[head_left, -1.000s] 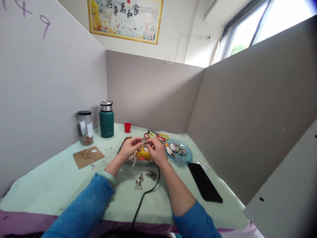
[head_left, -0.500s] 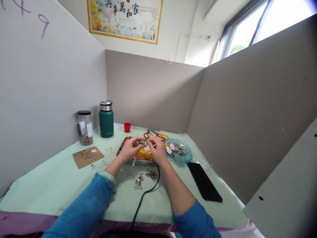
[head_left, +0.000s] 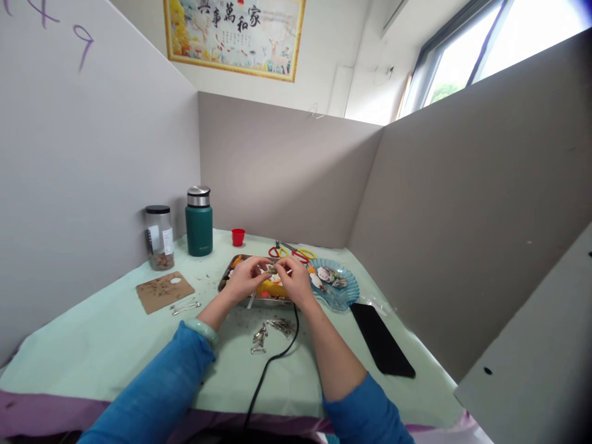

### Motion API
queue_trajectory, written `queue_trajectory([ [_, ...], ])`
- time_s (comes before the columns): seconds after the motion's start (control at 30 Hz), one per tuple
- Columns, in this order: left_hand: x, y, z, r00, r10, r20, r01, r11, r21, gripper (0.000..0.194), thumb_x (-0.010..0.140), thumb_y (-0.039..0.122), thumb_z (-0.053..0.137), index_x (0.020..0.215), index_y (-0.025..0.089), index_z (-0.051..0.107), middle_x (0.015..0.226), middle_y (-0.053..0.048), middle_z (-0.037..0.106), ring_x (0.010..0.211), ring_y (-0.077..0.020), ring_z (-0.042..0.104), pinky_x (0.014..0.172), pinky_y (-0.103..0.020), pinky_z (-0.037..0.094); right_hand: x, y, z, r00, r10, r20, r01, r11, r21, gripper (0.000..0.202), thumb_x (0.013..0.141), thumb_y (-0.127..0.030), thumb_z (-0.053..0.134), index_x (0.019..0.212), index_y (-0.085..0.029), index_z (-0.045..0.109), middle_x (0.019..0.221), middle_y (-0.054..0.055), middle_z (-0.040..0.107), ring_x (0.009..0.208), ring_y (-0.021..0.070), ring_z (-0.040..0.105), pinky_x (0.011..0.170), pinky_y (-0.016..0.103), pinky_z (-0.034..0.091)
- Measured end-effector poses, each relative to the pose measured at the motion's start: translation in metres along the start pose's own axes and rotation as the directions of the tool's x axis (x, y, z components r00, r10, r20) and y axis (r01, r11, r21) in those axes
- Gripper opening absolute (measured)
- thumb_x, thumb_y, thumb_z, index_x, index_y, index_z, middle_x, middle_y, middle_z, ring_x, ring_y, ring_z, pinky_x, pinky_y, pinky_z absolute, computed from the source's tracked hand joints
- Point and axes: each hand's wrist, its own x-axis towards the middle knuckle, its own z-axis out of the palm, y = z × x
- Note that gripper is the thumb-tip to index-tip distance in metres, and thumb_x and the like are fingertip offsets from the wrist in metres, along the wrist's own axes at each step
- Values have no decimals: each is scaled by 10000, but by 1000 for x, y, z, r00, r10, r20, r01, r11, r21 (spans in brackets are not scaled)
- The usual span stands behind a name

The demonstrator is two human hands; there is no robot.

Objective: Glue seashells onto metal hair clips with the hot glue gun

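Both hands meet above a metal tray (head_left: 222,288) filled with small coloured pieces, orange, yellow and white. My left hand (head_left: 247,277) pinches a small greyish piece (head_left: 271,269) from the left, its fingers curved. From the right, my right hand (head_left: 293,279) closes its thumb and fingertips on the same piece. What exactly the piece is cannot be made out at this size. Below the tray, on the cloth, lie two small heaps of metal safety pins (head_left: 259,338). A blue glass plate (head_left: 346,296) holding several decorated pieces sits beside my right hand.
Scissors (head_left: 303,253) with red and yellow handles lie behind the tray, near a red cup (head_left: 238,237). A green flask (head_left: 199,228) and a lidded jar (head_left: 160,240) stand back left, a brown card (head_left: 161,293) before them. A black phone (head_left: 383,339) lies right; a black cable (head_left: 268,367) runs frontward.
Fingers of both hands have shifted very slightly around the small piece, and the left hand sits a touch lower. Everything on the table stays in place.
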Motion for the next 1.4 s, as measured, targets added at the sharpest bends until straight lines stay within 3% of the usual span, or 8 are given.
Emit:
queue_trajectory([
  [0.67, -1, 4, 0, 999, -11, -35, 12, 1000, 21, 244, 734, 380, 657, 868, 177, 636, 796, -25, 630, 643, -129, 544, 597, -247, 454, -1, -8, 1, 994, 95, 56, -101, 989, 104, 143, 822, -260, 530, 755, -171, 619, 763, 18, 602, 662, 124, 542, 591, 224, 421],
  [0.8, 0, -3, 1, 991, -122, -54, 112, 981, -160, 333, 722, 436, 667, 910, 164, 634, 802, -36, 647, 700, -155, 593, 619, -266, 485, 0, -5, 2, 994, 95, 53, -100, 988, 114, 144, 824, -290, 543, 830, -171, 624, 814, 25, 617, 666, 124, 558, 601, 232, 441],
  [0.93, 2, -4, 0, 955, -295, -35, 256, 878, -404, 443, 653, 470, 723, 926, 135, 625, 784, -42, 659, 708, -172, 617, 630, -296, 519, -1, -1, 3, 996, 63, 61, -70, 990, 120, 160, 814, -289, 564, 909, -174, 621, 894, 39, 617, 685, 127, 562, 615, 241, 457],
  [1.03, 2, 0, -2, 940, -342, 9, 301, 816, -494, 469, 618, 470, 748, 923, 132, 634, 813, -46, 673, 715, -174, 624, 643, -305, 531, -2, -1, 4, 995, 49, 88, -61, 989, 132, 171, 798, -266, 581, 945, -183, 610, 936, 46, 606, 687, 127, 562, 601, 238, 460],
  [1.2, 2, 2, -2, 954, -296, 54, 280, 808, -519, 451, 662, 435, 728, 976, 142, 587, 878, -61, 662, 778, -181, 627, 643, -296, 533, -3, -2, 4, 995, -16, 102, 6, 995, 96, 125, 822, -248, 566, 925, -190, 609, 906, 42, 588, 717, 136, 561, 616, 240, 451],
  [1.4, 2, -1, -1, 984, -175, -36, 149, 915, -374, 385, 697, 399, 693, 976, 163, 572, 920, -56, 618, 758, -156, 596, 644, -285, 523, -3, 1, 3, 991, -46, 124, 47, 999, -9, 95, 836, -238, 555, 904, -193, 603, 893, 37, 594, 712, 139, 557, 663, 256, 440],
])
